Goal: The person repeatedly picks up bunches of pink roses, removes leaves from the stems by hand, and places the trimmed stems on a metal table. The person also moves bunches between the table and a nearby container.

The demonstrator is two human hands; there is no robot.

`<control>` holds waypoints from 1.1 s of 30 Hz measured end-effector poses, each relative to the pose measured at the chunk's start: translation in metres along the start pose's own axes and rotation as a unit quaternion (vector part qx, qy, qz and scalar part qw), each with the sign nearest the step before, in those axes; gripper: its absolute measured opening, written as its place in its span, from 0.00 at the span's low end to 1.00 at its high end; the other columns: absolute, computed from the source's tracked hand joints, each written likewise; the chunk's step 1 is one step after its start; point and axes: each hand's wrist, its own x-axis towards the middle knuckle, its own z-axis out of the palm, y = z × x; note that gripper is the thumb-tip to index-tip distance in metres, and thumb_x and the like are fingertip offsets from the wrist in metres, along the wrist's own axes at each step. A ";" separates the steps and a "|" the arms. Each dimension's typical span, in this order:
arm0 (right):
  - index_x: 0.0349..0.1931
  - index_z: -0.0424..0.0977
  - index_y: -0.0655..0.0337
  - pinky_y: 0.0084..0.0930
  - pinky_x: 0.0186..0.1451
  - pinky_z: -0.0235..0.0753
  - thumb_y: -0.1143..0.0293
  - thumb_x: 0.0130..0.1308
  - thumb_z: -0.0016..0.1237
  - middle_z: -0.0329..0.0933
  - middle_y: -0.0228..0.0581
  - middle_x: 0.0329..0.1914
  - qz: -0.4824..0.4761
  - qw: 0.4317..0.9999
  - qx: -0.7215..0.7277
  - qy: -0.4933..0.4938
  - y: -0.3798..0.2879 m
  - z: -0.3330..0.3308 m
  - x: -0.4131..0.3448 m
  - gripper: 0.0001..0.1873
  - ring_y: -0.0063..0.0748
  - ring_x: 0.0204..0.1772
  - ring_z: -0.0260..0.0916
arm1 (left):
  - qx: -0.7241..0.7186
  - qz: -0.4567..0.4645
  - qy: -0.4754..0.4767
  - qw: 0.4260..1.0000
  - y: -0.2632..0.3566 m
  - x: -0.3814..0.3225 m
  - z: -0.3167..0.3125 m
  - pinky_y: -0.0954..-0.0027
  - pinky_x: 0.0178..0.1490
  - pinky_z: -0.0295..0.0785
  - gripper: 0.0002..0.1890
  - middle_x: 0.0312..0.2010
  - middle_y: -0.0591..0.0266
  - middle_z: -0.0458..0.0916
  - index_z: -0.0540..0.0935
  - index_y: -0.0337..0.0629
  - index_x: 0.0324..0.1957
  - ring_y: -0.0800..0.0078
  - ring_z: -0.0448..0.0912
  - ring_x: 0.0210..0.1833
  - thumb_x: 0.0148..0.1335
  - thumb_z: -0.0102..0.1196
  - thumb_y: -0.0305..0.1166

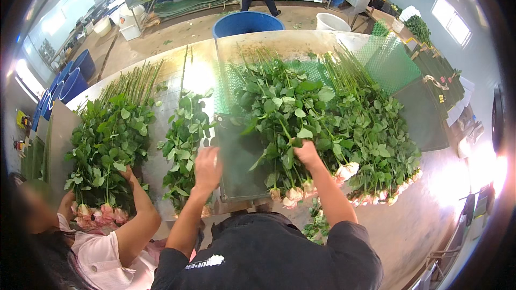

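My right hand (pixel 306 153) is closed on a leafy rose stem at the near side of a pile of pink roses (pixel 282 112), whose blooms point towards me. My left hand (pixel 208 169) is over the gap between that pile and a narrow row of roses (pixel 183 145); whether it holds anything cannot be made out. Beneath and right of it lies a dark green mat (pixel 242 165) on the metal table (pixel 169 76). Another heap of pink roses (pixel 371 137) lies against the right side of the middle pile.
At the left, a co-worker's hands (pixel 128 174) are at another rose pile (pixel 111 137). Green bubble wrap (pixel 393 64) and a dark sheet (pixel 421 112) lie on the right. A blue tub (pixel 248 24) and a white bucket (pixel 332 22) stand beyond the table.
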 end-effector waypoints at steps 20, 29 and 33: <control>0.41 0.72 0.61 0.27 0.32 0.69 0.76 0.58 0.54 0.74 0.33 0.34 0.100 0.954 0.281 0.011 0.014 0.008 -0.001 0.11 0.27 0.34 0.71 | -0.022 -0.111 -0.212 0.971 0.110 0.040 0.143 0.55 0.49 0.70 0.25 0.47 0.52 0.76 0.68 0.42 0.56 0.52 0.76 0.48 0.56 0.56 0.34; 0.43 0.73 0.61 0.39 0.42 0.78 0.74 0.53 0.58 0.75 0.38 0.41 0.028 0.898 0.440 -0.007 0.033 -0.027 0.002 0.15 0.37 0.43 0.74 | -0.078 -0.302 -0.206 0.927 0.119 0.074 0.145 0.58 0.49 0.71 0.34 0.45 0.48 0.79 0.64 0.42 0.60 0.54 0.78 0.47 0.49 0.61 0.33; 0.43 0.74 0.59 0.36 0.40 0.76 0.74 0.54 0.57 0.77 0.38 0.40 0.084 0.932 0.350 -0.025 0.023 -0.025 -0.002 0.15 0.36 0.41 0.75 | -0.279 -0.296 -0.176 0.897 0.079 0.096 0.137 0.65 0.44 0.72 0.32 0.41 0.54 0.80 0.69 0.34 0.58 0.66 0.78 0.42 0.49 0.61 0.31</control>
